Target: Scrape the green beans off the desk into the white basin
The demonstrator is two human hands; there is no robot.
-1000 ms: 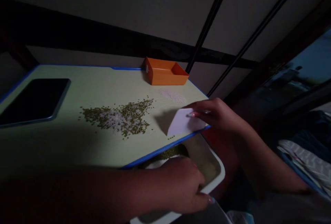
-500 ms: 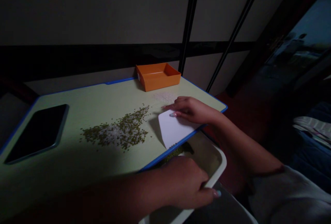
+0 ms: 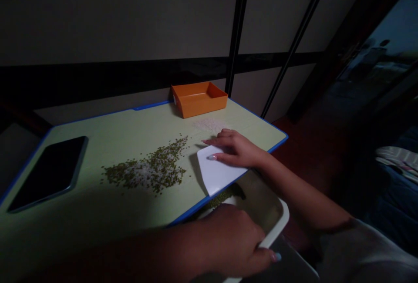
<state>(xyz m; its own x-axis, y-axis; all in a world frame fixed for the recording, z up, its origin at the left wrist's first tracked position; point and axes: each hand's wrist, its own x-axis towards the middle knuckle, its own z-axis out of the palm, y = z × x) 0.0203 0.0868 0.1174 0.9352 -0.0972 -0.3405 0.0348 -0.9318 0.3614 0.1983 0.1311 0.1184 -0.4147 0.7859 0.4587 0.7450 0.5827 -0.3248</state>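
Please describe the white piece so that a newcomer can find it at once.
Start from the pale green table with blue edging. At its near edge, above the white-rimmed container, the right hand holds the white piece. Unlike the open orange box, it is thin, white and hand-held.

The left hand (image 3: 233, 237) wears pale-blue polish on its thumbnail (image 3: 278, 257); a greyish sleeve (image 3: 362, 248) fills the lower right.

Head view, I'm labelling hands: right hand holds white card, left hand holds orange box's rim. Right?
Almost: in the head view, the left hand holds the white container's rim; the orange box is untouched; the right hand holds the white card.
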